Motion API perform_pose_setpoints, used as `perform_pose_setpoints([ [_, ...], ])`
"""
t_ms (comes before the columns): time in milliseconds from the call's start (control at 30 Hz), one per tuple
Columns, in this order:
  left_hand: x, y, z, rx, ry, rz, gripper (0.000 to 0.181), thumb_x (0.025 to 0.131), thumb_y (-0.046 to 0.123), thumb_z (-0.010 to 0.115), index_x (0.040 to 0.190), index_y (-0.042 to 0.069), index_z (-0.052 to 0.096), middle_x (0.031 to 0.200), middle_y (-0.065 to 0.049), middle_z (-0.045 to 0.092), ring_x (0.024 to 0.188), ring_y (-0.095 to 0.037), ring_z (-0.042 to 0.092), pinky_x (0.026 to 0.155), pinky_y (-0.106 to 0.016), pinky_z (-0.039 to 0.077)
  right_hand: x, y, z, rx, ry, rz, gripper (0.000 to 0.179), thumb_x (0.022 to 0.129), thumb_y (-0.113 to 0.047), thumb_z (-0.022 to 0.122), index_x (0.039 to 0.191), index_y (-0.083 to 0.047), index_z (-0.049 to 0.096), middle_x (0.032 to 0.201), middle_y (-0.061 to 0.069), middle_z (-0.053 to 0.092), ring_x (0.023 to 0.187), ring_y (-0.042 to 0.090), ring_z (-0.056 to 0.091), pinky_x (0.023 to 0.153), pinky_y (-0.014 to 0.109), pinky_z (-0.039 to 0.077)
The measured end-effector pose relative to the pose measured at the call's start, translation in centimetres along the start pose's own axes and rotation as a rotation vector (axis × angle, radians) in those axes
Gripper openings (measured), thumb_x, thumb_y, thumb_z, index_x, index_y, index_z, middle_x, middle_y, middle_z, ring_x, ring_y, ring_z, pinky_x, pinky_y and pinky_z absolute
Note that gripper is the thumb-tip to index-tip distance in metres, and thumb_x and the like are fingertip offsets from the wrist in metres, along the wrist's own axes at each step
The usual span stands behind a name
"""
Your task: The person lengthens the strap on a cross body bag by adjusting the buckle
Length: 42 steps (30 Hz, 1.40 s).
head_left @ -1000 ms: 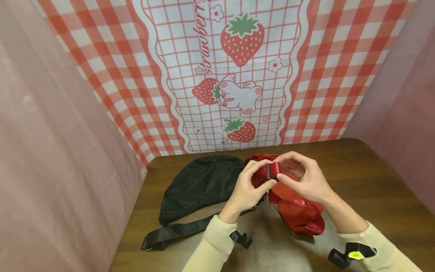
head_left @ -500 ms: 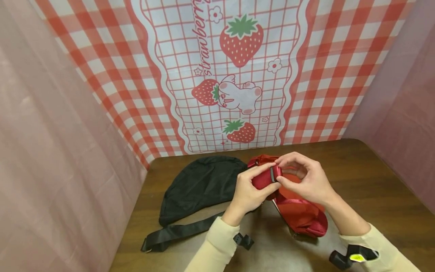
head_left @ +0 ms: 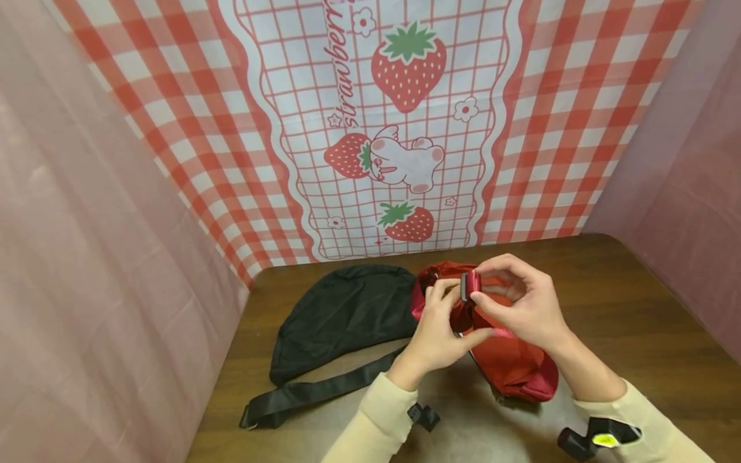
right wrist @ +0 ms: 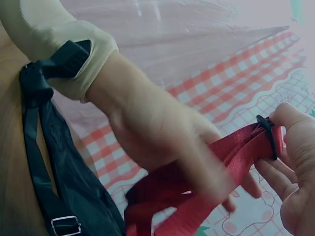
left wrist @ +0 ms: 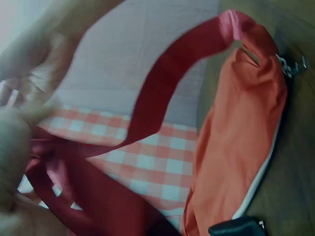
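Note:
My right hand pinches the folded end of a red webbing strap between thumb and fingertips, just beside its dark strap slider. The left hand is at the strap with its thumb stretched away from the fingers; the right wrist view shows it blurred, with the strap running past its fingers. That strap is raised over a red bag on the table. In the left wrist view a stretch of strap curves up to the end of the orange-red bag.
Left of the red bag lies a black half-moon bag, its black strap stretched out in front. A metal buckle shows on the black strap. A strawberry-print cloth hangs behind the wooden table.
The left hand held the red strap beside the slider half a second ago; its thumb has now come off and swung down and away. My right hand keeps its pinch in nearly the same place.

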State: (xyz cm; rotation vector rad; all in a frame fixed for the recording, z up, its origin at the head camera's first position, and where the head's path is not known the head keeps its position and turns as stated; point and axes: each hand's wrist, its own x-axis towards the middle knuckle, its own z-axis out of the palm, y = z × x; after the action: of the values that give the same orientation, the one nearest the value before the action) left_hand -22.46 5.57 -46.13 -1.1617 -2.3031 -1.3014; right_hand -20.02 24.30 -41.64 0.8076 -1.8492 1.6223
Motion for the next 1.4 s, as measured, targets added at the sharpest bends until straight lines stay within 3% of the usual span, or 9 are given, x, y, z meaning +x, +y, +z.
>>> perform_pose_setpoints([
  [67, 0.1, -0.2, 0.1, 0.030, -0.023, 0.020, 0.057, 0.100, 0.018, 0.076, 0.153, 0.012, 0.054, 0.138, -0.009, 0.061, 0.125, -0.022, 0.058, 0.110, -0.031, 0.051, 0.1, -0.1, 0.0, 0.003, 0.017, -0.002, 0.041, 0.075, 0.032, 0.074, 0.112, 0.016, 0.067, 0.111, 0.001, 0.072, 0.104, 0.007, 0.076, 0.091, 0.022, 0.063],
  [200, 0.1, -0.7, -0.1, 0.004, -0.045, 0.031, 0.054, 0.107, 0.003, 0.055, 0.160, 0.006, 0.044, 0.131, -0.013, 0.066, 0.110, -0.023, 0.061, 0.099, -0.025, 0.051, 0.2, -0.4, -0.4, -0.044, 0.038, 0.016, 0.041, 0.074, 0.031, 0.075, 0.111, 0.015, 0.068, 0.109, -0.001, 0.073, 0.101, 0.006, 0.075, 0.091, 0.021, 0.063],
  [400, 0.2, -0.7, -0.2, -0.102, -0.007, 0.057, 0.054, 0.113, 0.035, 0.051, 0.162, 0.015, 0.042, 0.131, -0.011, 0.062, 0.111, -0.020, 0.053, 0.100, -0.029, 0.040, -0.3, -0.3, -0.9, -0.161, -0.037, 0.044, 0.045, 0.074, 0.027, 0.079, 0.113, 0.006, 0.071, 0.110, -0.002, 0.072, 0.100, 0.004, 0.074, 0.089, 0.018, 0.063],
  [500, 0.2, -0.7, 0.2, -0.103, 0.066, 0.057, 0.056, 0.109, 0.047, 0.058, 0.157, 0.018, 0.049, 0.130, -0.009, 0.063, 0.106, -0.017, 0.049, 0.092, -0.023, 0.042, -0.6, -0.3, -0.8, -0.188, -0.072, 0.058, 0.048, 0.073, 0.023, 0.083, 0.114, 0.002, 0.073, 0.110, -0.001, 0.072, 0.100, 0.006, 0.075, 0.088, 0.018, 0.063],
  [700, 0.3, -0.6, 0.6, -0.171, 0.185, 0.057, 0.052, 0.095, 0.020, 0.082, 0.144, 0.016, 0.064, 0.128, -0.006, 0.071, 0.105, -0.016, 0.053, 0.082, -0.018, 0.050, -0.6, -0.5, -1.0, -0.200, -0.105, 0.061, 0.051, 0.072, 0.020, 0.086, 0.116, -0.003, 0.074, 0.111, -0.001, 0.073, 0.100, 0.006, 0.074, 0.086, 0.019, 0.064],
  [900, 0.4, -0.4, -0.1, -0.410, 0.115, 0.003, 0.048, 0.095, 0.010, 0.081, 0.141, 0.012, 0.067, 0.129, -0.014, 0.072, 0.106, -0.007, 0.063, 0.081, -0.024, 0.063, -0.4, -0.3, -1.9, -0.197, -0.159, -0.010, 0.054, 0.069, 0.023, 0.085, 0.116, -0.002, 0.075, 0.108, 0.004, 0.074, 0.096, 0.009, 0.072, 0.085, 0.017, 0.062],
  [1000, 0.5, -0.2, -0.5, -0.459, 0.067, -0.048, 0.046, 0.095, 0.007, 0.080, 0.139, 0.013, 0.069, 0.126, -0.015, 0.070, 0.101, -0.002, 0.064, 0.075, -0.025, 0.065, -0.4, -0.1, -2.1, -0.192, -0.169, -0.022, 0.054, 0.069, 0.022, 0.085, 0.116, -0.002, 0.075, 0.107, 0.004, 0.074, 0.095, 0.009, 0.072, 0.084, 0.017, 0.062],
  [1267, 0.5, -0.5, -0.7, -0.371, 0.132, -0.014, 0.042, 0.089, 0.008, 0.085, 0.130, 0.011, 0.075, 0.108, -0.014, 0.074, 0.094, -0.005, 0.063, 0.070, -0.025, 0.064, -0.5, 0.0, -1.7, 0.055, -0.076, -0.063, 0.047, 0.072, 0.033, 0.070, 0.116, 0.016, 0.068, 0.113, 0.010, 0.071, 0.106, 0.015, 0.071, 0.100, 0.020, 0.060],
  [1400, 0.5, -0.5, -0.8, -0.354, 0.144, 0.017, 0.041, 0.088, 0.009, 0.085, 0.128, 0.008, 0.076, 0.099, -0.014, 0.070, 0.086, -0.004, 0.060, 0.064, -0.021, 0.061, -0.6, 0.0, -1.6, 0.006, -0.103, -0.011, 0.050, 0.074, 0.028, 0.074, 0.121, 0.012, 0.068, 0.117, 0.007, 0.072, 0.109, 0.014, 0.069, 0.102, 0.017, 0.057],
])
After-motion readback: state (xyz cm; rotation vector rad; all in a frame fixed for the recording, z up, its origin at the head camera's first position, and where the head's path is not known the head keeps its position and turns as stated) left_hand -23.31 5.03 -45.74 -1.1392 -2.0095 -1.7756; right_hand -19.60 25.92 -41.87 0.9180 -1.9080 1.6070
